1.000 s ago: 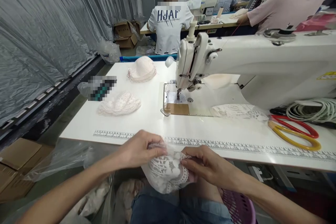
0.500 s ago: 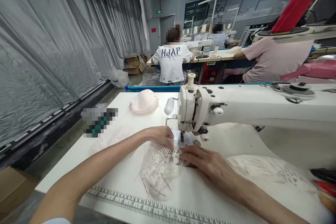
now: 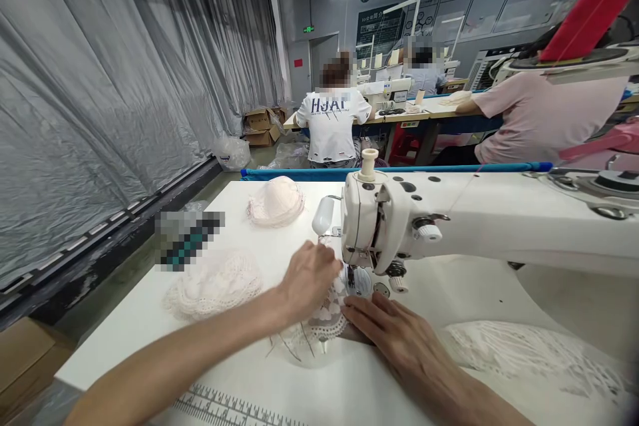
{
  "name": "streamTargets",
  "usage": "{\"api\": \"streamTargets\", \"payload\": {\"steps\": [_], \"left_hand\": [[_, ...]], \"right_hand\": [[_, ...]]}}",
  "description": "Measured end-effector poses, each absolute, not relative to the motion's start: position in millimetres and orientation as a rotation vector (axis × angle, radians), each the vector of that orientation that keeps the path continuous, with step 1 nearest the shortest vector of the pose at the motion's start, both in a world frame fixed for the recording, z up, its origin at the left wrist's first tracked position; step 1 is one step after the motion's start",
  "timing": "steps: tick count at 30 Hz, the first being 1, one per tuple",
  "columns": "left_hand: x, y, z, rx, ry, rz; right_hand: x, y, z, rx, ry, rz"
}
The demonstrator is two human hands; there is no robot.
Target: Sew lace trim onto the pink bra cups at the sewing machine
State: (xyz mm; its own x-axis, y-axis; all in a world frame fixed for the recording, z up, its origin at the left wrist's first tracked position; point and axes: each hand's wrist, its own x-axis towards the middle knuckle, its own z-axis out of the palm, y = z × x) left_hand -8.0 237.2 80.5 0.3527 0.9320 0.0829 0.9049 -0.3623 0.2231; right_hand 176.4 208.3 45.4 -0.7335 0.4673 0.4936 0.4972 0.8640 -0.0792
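On the table in front of me lies a white lace piece [image 3: 332, 309] with a scalloped edge, its upper end near the needle of a white sewing machine [image 3: 352, 239]. My left hand [image 3: 310, 279] is closed on the lace just left of the presser foot [image 3: 351, 276], with its fingertips partly hidden. Flat on the table to the right, my right hand [image 3: 399, 336] stretches its fingers to the lace's right edge. Loose dark threads [image 3: 304, 339] trail from the lower part of the lace.
A pale bra cup [image 3: 276, 201] sits at the back left, and more white lace [image 3: 214, 286] lies beside my left forearm. Other lace [image 3: 529, 353] rests at the right. A printed ruler [image 3: 224, 406] runs along the front edge. Co-workers sit beyond the table.
My left hand has turned over the lace and drawn its fingers together, covering more of it. The lace has shifted and folded closer to the needle. My right hand stays beside it.
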Motion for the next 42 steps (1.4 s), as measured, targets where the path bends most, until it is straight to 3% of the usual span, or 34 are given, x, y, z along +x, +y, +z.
{"api": "streamTargets", "payload": {"steps": [3,7,42], "left_hand": [[-6.2,210.7,62.0,2.809,1.386,0.454],[-8.0,203.1,52.9,2.86,1.346,0.598],[4.8,197.6,50.7,2.953,1.46,0.545]], "right_hand": [[185.4,210.8,45.9,-0.721,-2.479,0.012],[200.6,210.3,49.2,-0.824,-2.441,0.08],[196.9,198.5,48.5,-0.671,-2.579,0.028]]}}
